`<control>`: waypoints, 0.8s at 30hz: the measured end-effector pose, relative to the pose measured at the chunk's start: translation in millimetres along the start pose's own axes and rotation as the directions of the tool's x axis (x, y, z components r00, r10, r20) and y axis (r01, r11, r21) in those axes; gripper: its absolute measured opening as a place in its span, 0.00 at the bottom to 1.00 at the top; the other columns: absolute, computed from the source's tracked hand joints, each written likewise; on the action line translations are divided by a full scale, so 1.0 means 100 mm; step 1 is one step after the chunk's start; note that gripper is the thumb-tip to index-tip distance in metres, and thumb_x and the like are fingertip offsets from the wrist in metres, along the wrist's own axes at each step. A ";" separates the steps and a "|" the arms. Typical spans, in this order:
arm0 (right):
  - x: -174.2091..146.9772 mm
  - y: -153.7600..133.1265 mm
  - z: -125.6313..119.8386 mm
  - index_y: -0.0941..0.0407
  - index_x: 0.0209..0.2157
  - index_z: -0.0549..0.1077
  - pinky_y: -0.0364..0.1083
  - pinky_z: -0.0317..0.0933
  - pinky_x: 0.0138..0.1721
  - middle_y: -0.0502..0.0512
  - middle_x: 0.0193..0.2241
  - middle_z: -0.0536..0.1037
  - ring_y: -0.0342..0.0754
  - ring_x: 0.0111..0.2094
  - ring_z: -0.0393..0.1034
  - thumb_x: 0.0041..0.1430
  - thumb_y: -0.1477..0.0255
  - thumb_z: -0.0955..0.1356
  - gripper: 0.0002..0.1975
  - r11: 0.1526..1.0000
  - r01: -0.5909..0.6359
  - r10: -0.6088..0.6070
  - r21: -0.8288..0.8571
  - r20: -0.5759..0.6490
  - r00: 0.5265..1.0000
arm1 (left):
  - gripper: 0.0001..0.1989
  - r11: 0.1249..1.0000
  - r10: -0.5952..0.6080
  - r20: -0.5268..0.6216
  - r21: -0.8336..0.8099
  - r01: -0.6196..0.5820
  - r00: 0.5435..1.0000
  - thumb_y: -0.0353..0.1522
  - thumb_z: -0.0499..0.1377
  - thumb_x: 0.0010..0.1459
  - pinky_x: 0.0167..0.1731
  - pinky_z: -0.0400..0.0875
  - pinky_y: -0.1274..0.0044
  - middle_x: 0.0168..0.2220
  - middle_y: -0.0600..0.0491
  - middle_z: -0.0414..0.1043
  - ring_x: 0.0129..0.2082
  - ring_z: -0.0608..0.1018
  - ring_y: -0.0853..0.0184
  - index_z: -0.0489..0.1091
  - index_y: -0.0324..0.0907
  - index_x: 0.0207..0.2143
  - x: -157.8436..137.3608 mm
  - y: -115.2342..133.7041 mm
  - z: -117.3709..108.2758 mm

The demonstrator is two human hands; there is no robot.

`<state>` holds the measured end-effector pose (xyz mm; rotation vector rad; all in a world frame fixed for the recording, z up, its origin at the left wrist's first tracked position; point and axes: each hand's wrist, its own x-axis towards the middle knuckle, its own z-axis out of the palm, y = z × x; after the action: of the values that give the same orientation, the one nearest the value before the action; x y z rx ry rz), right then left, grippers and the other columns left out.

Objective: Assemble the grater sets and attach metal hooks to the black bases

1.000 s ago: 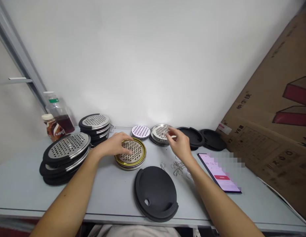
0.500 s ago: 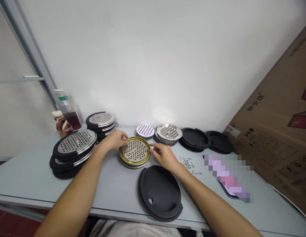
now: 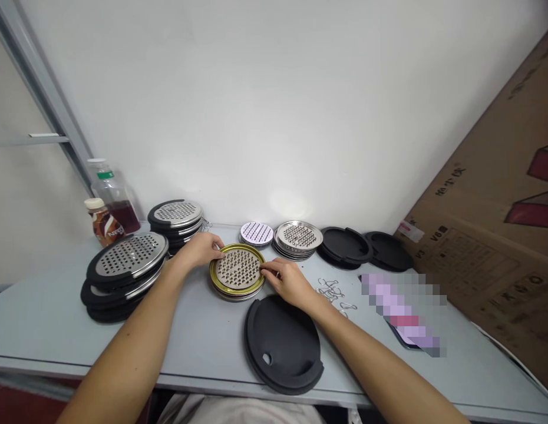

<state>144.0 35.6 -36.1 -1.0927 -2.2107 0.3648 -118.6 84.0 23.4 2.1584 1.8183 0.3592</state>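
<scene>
Gold-coloured metal rings the perforated plate [image 3: 238, 268] between our hands: this plate sits inside a bright ring [image 3: 217, 281] on top of a low stack of metal rims [image 3: 238, 298], near the middle of the grey table [image 3: 198, 347]. Our left hand [image 3: 204, 252] is curved and part open, fingertips at the ring's left edge; our right hand [image 3: 286, 280] has thumb and fingers drawn close together at its right edge. Whether either grips or merely touches, we cannot tell. We judge the step in hand to be seating the plate in its ring or taking hold of the two together; the next move seems to call for matched finger pressure on both sides, keeping the pair level. Just in front, to our right, lies a black round holder [image 3: 283, 335] with a small hole, and beyond our right wrist lie loose wire clips [image 3: 331, 290]. Behind stand lilac-looking discs [image 3: 256, 233], a silver plate stack [image 3: 297, 237] and more black holders [image 3: 347, 247]. Farther left are two stacks of black-edged graters [image 3: 128, 256], with bottles [image 3: 106, 227] behind.
</scene>
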 end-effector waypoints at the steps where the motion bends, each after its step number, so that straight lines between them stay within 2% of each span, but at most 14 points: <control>1: 0.00 0.00 0.00 0.57 0.45 0.79 0.44 0.63 0.38 0.57 0.34 0.79 0.47 0.34 0.72 0.64 0.74 0.66 0.11 1.000 0.002 -0.002 -0.002 0.000 1.000 | 0.08 1.000 0.001 -0.011 0.016 -0.001 1.000 0.33 0.64 0.51 0.32 0.68 0.78 0.31 0.52 0.80 0.32 0.80 0.64 0.80 0.44 0.35 -0.01 0.01 0.00; 7: -0.01 0.01 0.00 0.56 0.44 0.79 0.44 0.63 0.39 0.57 0.34 0.78 0.47 0.35 0.72 0.65 0.74 0.66 0.11 1.000 0.002 -0.001 -0.016 0.006 1.000 | 0.06 0.995 0.000 -0.066 0.098 0.006 0.998 0.31 0.63 0.51 0.36 0.69 0.75 0.30 0.48 0.80 0.34 0.80 0.60 0.81 0.44 0.31 -0.07 0.12 0.03; 12: -0.01 0.00 0.00 0.57 0.45 0.79 0.44 0.64 0.40 0.58 0.35 0.79 0.48 0.35 0.73 0.65 0.74 0.66 0.11 1.000 -0.003 0.003 -0.018 0.022 1.000 | 0.07 0.993 -0.020 -0.108 0.114 0.033 0.994 0.30 0.63 0.51 0.41 0.70 0.74 0.33 0.47 0.81 0.39 0.80 0.56 0.81 0.45 0.32 -0.08 0.17 0.08; 17: -0.01 -0.01 0.01 0.56 0.45 0.78 0.44 0.64 0.40 0.58 0.35 0.79 0.48 0.36 0.73 0.65 0.74 0.65 0.11 1.000 -0.006 0.006 -0.012 0.018 1.000 | 0.08 0.995 -0.016 -0.103 0.095 0.026 0.995 0.30 0.62 0.52 0.41 0.71 0.73 0.34 0.46 0.81 0.38 0.80 0.57 0.80 0.43 0.35 -0.05 0.10 0.06; 19: -0.01 -0.01 0.01 0.56 0.46 0.78 0.45 0.64 0.41 0.58 0.36 0.79 0.48 0.36 0.73 0.65 0.74 0.66 0.12 1.000 -0.023 0.023 -0.011 0.016 1.000 | 0.14 0.996 0.033 -0.112 0.090 -0.022 0.993 0.31 0.61 0.55 0.46 0.70 0.71 0.41 0.44 0.80 0.43 0.79 0.56 0.78 0.42 0.44 -0.08 0.12 0.02; 21: 0.00 -0.01 0.01 0.57 0.49 0.76 0.45 0.64 0.41 0.59 0.37 0.79 0.49 0.36 0.74 0.64 0.74 0.66 0.13 0.999 -0.042 0.042 -0.007 0.011 0.999 | 0.21 0.989 0.123 -0.132 0.094 -0.111 0.984 0.34 0.61 0.56 0.55 0.65 0.69 0.51 0.44 0.75 0.53 0.74 0.56 0.73 0.42 0.53 -0.14 0.18 -0.01; 24: 0.00 -0.02 0.00 0.57 0.51 0.75 0.45 0.64 0.41 0.59 0.38 0.80 0.49 0.36 0.74 0.65 0.73 0.66 0.14 0.999 -0.047 0.047 -0.001 0.007 0.999 | 0.27 0.953 0.296 -0.047 0.081 -0.292 0.954 0.41 0.65 0.53 0.59 0.59 0.72 0.57 0.50 0.69 0.60 0.67 0.57 0.70 0.49 0.56 -0.26 0.31 0.02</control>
<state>142.9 34.2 -35.7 -1.1472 -2.1947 0.3893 -94.2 53.2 33.5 2.5014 1.5587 0.4313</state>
